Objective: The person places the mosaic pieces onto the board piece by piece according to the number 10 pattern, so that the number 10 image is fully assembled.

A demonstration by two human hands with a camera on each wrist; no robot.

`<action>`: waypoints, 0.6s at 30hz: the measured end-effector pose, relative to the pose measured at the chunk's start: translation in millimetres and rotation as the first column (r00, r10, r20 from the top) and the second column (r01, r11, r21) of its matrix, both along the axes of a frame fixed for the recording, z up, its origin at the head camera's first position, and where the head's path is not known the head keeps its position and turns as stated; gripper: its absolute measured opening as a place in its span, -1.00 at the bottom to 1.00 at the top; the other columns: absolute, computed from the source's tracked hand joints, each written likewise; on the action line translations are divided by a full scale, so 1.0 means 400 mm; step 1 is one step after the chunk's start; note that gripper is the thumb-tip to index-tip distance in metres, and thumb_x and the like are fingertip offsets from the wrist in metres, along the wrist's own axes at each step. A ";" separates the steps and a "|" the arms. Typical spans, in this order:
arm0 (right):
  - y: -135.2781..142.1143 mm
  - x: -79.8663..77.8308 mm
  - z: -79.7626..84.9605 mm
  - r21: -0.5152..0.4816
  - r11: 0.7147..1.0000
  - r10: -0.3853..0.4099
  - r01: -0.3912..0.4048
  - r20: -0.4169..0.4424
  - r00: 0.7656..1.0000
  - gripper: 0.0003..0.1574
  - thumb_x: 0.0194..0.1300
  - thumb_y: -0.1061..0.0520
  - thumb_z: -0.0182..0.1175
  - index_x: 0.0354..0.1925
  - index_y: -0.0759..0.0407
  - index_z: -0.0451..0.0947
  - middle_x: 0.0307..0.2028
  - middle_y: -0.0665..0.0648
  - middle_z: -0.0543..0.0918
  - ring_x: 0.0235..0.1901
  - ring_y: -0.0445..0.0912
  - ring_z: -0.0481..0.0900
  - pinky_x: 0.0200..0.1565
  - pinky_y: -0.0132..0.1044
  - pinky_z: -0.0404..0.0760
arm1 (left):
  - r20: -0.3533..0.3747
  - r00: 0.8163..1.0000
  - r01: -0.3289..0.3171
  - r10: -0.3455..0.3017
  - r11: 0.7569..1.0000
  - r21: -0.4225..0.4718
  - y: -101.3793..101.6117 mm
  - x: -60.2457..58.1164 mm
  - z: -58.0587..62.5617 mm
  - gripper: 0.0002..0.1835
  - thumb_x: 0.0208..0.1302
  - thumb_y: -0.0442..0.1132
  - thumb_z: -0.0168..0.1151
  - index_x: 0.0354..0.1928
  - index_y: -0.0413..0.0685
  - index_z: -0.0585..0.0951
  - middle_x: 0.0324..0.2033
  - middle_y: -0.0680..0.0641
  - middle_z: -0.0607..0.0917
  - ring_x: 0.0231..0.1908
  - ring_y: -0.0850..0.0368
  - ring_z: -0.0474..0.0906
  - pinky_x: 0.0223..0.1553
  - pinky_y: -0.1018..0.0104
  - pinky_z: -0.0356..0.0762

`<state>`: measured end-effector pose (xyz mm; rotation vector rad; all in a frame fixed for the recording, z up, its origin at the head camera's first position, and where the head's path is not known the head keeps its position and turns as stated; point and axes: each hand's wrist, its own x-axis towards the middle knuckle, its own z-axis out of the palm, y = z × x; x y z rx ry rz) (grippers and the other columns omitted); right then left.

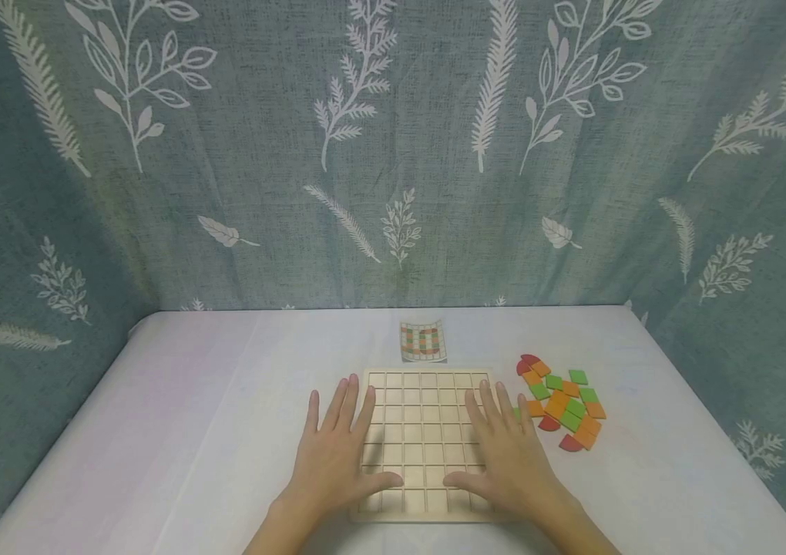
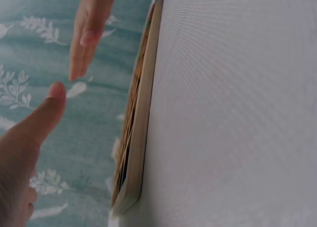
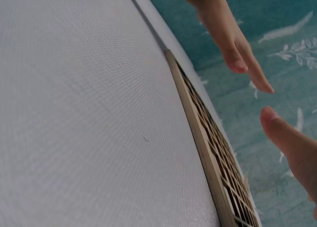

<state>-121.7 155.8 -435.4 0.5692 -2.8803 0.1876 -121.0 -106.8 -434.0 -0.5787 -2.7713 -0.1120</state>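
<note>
Grid board (image 1: 424, 443): pale and wood-like, roughly square, with thin raised bars dividing it into square cells; a thicker smooth rim borders it. It lies flat on the white tabletop (image 1: 226, 432), centred before the person.
Left hand (image 1: 334, 461): above the board's left edge, apart from it; fingers straight and spread, thumb pointing inward.
Right hand (image 1: 509, 459): above the right edge, likewise apart; fingers extended and spread, thumb inward.
Tiles (image 1: 576, 408): flat green and orange squares, with curved-edged red pieces (image 1: 571, 443), loosely clustered right of the board.
Pattern card (image 1: 423, 341): slightly curled, gridded, beyond the board.
Backdrop (image 1: 434, 116): grey-green woven cloth, white leaf prints.
</note>
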 end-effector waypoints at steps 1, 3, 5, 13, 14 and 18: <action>0.001 0.000 0.000 0.000 1.000 0.000 0.000 0.002 1.000 0.40 -0.10 -0.62 0.12 0.44 0.20 0.04 0.46 0.25 -0.05 0.44 0.20 -0.14 0.31 0.26 -0.17 | -0.001 1.000 0.001 -0.001 1.000 -0.002 0.000 0.000 -0.001 0.27 -0.19 0.63 0.05 0.43 -0.15 0.14 0.42 -0.28 0.08 0.44 -0.14 -0.10 0.32 -0.26 -0.23; 0.002 -0.001 0.002 -0.008 1.000 0.000 0.000 0.002 1.000 0.40 -0.10 -0.62 0.12 0.44 0.20 0.03 0.46 0.25 -0.06 0.44 0.20 -0.15 0.31 0.26 -0.18 | -0.002 1.000 0.000 0.000 1.000 -0.006 0.000 0.000 -0.001 0.27 -0.20 0.63 0.05 0.43 -0.14 0.13 0.42 -0.28 0.07 0.44 -0.14 -0.10 0.32 -0.26 -0.23; 0.005 -0.002 0.004 -0.025 1.000 0.001 -0.001 0.002 1.000 0.41 -0.10 -0.61 0.14 0.44 0.21 0.03 0.46 0.25 -0.07 0.44 0.19 -0.17 0.32 0.25 -0.20 | -0.005 1.000 0.002 -0.002 1.000 -0.008 0.000 0.000 -0.002 0.27 -0.20 0.63 0.05 0.43 -0.15 0.14 0.42 -0.28 0.08 0.44 -0.13 -0.09 0.32 -0.26 -0.23; 0.006 -0.001 0.009 -0.060 0.998 0.006 -0.006 0.000 1.000 0.39 -0.07 -0.59 0.14 0.44 0.22 0.01 0.46 0.25 -0.08 0.44 0.19 -0.17 0.34 0.16 -0.39 | 0.028 0.999 0.037 -0.037 0.999 0.024 -0.006 0.002 0.002 0.29 -0.21 0.61 0.09 0.43 -0.19 0.12 0.43 -0.28 0.03 0.43 -0.17 -0.09 0.30 -0.30 -0.22; 0.006 -0.001 0.008 -0.067 0.998 0.008 -0.008 0.001 1.000 0.39 -0.07 -0.59 0.15 0.44 0.22 0.01 0.46 0.25 -0.08 0.44 0.19 -0.17 0.34 0.15 -0.42 | 0.039 0.998 0.043 -0.044 0.999 0.031 -0.007 0.003 0.003 0.29 -0.21 0.60 0.09 0.43 -0.20 0.11 0.43 -0.28 0.02 0.43 -0.17 -0.09 0.30 -0.30 -0.22; 0.010 -0.008 0.003 -0.032 0.999 0.005 -0.006 -0.021 1.000 0.39 -0.07 -0.61 0.12 0.44 0.21 0.01 0.46 0.25 -0.04 0.43 0.20 -0.10 0.33 0.23 -0.32 | 0.096 0.993 0.059 -0.066 0.996 0.066 -0.011 0.003 0.007 0.31 -0.20 0.59 0.11 0.44 -0.21 0.07 0.43 -0.28 0.00 0.43 -0.17 -0.10 0.30 -0.30 -0.26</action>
